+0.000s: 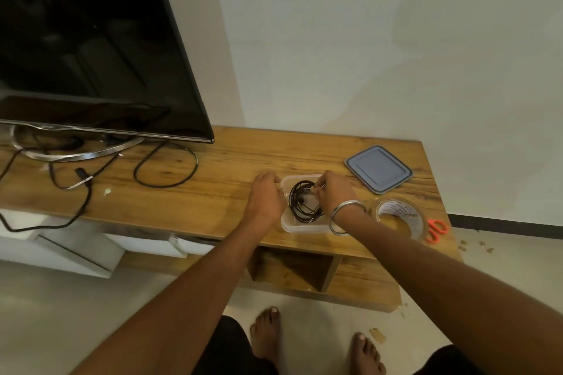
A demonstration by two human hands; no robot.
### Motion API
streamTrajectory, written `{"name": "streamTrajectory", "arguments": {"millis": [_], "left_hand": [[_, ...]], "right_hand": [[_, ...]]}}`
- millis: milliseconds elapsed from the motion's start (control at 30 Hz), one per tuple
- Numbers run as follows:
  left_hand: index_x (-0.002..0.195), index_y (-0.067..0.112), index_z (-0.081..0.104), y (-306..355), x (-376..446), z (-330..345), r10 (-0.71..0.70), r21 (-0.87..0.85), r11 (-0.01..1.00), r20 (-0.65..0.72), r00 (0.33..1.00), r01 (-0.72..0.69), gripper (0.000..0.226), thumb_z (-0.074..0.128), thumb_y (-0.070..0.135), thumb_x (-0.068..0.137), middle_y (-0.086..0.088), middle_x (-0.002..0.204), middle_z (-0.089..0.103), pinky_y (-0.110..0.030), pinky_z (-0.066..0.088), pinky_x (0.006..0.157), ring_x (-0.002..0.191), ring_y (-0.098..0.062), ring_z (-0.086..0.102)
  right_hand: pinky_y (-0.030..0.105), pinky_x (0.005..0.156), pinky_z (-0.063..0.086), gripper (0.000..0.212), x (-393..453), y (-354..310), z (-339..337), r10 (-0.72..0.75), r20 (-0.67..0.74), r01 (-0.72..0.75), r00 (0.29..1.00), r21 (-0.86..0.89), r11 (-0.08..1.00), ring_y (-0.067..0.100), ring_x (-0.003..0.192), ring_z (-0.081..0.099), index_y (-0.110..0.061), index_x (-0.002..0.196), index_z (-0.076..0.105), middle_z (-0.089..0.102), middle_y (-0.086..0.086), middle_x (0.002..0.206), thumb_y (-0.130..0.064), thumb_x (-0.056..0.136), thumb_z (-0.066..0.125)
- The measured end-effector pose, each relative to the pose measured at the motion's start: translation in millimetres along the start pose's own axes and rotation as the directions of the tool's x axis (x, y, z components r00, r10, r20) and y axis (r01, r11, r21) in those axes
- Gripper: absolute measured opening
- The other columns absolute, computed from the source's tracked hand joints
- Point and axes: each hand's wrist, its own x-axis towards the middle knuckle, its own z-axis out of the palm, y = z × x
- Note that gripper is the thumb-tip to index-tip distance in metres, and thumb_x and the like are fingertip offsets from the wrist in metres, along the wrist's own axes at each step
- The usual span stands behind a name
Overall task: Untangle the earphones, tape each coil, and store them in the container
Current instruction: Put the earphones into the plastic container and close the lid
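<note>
Both hands work at a clear plastic container [300, 227] on the wood-grain worktop [219, 192]: left hand [264, 198] curls on its rim, right hand [333, 195] seemingly pinches the black earphones [300, 202] coiled inside; its fingertips are hidden.

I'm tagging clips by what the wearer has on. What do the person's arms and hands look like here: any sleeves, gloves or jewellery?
Both arms are bare with no sleeves in view, and neither the left hand nor the right hand is gloved. The right wrist carries a thin, plain silver metal bangle. No rings or watch can be made out.
</note>
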Motion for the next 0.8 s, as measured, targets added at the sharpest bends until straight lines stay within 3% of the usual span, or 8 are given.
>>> {"name": "streamTrajectory", "arguments": {"millis": [133,300,467,567,667,800], "left_hand": [[0.117,0.004,0.059,-3.9,1.3,3.4,-0.005,-0.013,1.000,0.002,1.000,0.005,0.025,0.050,0.005,0.094,-0.011,0.121,0.058,-0.029,0.047,0.093,0.111,-0.022,0.056],[0.117,0.005,0.059,-7.5,-1.2,4.9,-0.022,-0.057,0.998,-0.012,1.000,0.021,0.024,0.050,0.006,0.095,-0.011,0.118,0.060,-0.027,0.048,0.086,0.107,-0.021,0.058],[0.119,0.006,0.058,-7.6,-1.5,3.6,-0.040,-0.059,0.997,-0.005,0.999,0.040,0.026,0.050,0.008,0.095,-0.010,0.120,0.060,-0.022,0.044,0.082,0.108,-0.020,0.058],[0.119,0.008,0.058,-4.8,0.4,1.5,-0.030,-0.054,0.998,-0.028,0.999,0.028,0.026,0.052,0.007,0.094,-0.009,0.122,0.057,-0.024,0.046,0.085,0.109,-0.019,0.056],[0.118,0.008,0.059,3.1,3.2,0.5,0.012,-0.026,1.000,-0.067,0.998,-0.014,0.026,0.050,0.006,0.094,-0.007,0.121,0.054,-0.025,0.044,0.091,0.112,-0.020,0.053],[0.113,0.010,0.062,17.3,11.9,7.5,0.110,-0.019,0.994,-0.074,0.991,-0.112,0.025,0.049,0.002,0.092,-0.006,0.116,0.056,-0.033,0.046,0.097,0.113,-0.022,0.051]], "right_hand": [[0.031,0.074,0.050,0.019,1.3,-4.7,7.9,0.069,0.054,-0.059,0.996,-0.178,0.982,0.027,0.091,0.062,-0.006,0.109,0.058,0.063,0.013,0.103,-0.007,0.090,0.054],[0.029,0.090,0.046,0.027,1.6,-11.9,12.8,0.026,0.112,0.015,0.993,-0.350,0.937,0.025,0.110,0.054,-0.001,0.116,0.057,0.055,0.015,0.118,-0.010,0.093,0.047],[0.029,0.076,0.050,0.020,3.6,-15.7,4.6,0.034,0.180,0.039,0.983,-0.389,0.920,0.025,0.093,0.063,-0.003,0.106,0.064,0.066,0.013,0.106,-0.015,0.091,0.056],[0.030,0.070,0.045,0.025,4.0,-13.1,-4.4,-0.063,0.079,0.088,0.995,-0.359,0.929,0.025,0.088,0.059,-0.005,0.106,0.062,0.061,0.013,0.110,-0.024,0.094,0.053],[0.032,0.075,0.046,0.020,10.2,-4.4,-19.7,-0.142,-0.036,0.126,0.989,-0.284,0.951,0.025,0.089,0.057,-0.007,0.106,0.061,0.057,0.011,0.113,-0.019,0.094,0.050],[0.035,0.082,0.047,0.020,23.8,20.6,-45.2,-0.085,-0.158,0.046,0.984,-0.236,0.971,0.030,0.099,0.057,-0.005,0.110,0.054,0.055,0.014,0.115,-0.009,0.092,0.049]]}}
